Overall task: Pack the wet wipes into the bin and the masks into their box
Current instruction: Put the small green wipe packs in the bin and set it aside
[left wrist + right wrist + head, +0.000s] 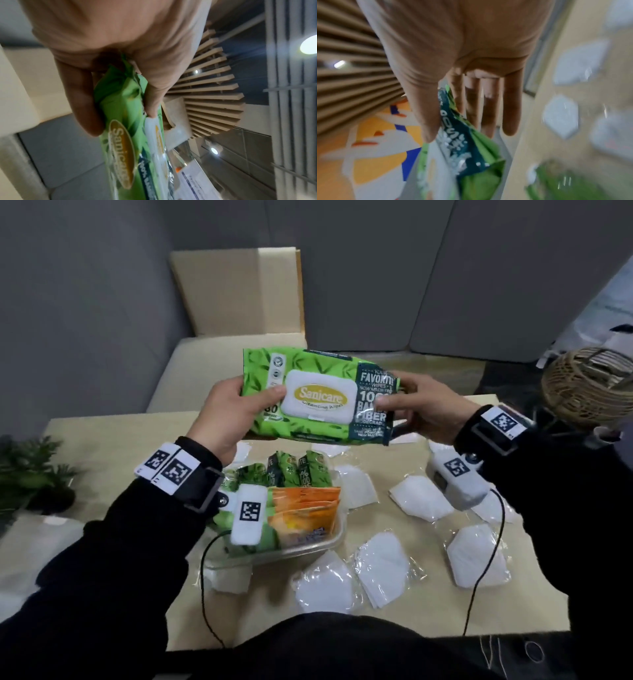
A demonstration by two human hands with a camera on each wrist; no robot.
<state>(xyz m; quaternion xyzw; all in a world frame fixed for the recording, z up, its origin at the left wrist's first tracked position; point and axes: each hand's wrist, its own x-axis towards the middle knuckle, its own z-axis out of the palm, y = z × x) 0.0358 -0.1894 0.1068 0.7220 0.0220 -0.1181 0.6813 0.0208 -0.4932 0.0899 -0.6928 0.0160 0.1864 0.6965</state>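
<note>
**A:** What have I got?

**B:** My left hand point(226, 419) and right hand point(419, 409) each pinch an end of the green wipes pack point(318, 398), held in the air above the clear bin point(310, 549).

**A:** Risks?

**B:** I judge the bin nearly full; the pack could jam or slide off. Wrapped masks point(383, 570) crowd the table point(102, 446) around it.

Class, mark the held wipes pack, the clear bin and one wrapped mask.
wipes pack point(317, 402), head view, white lid label.
clear bin point(337, 537), head view, right rim.
wrapped mask point(383, 568), head view, white centre.
</note>
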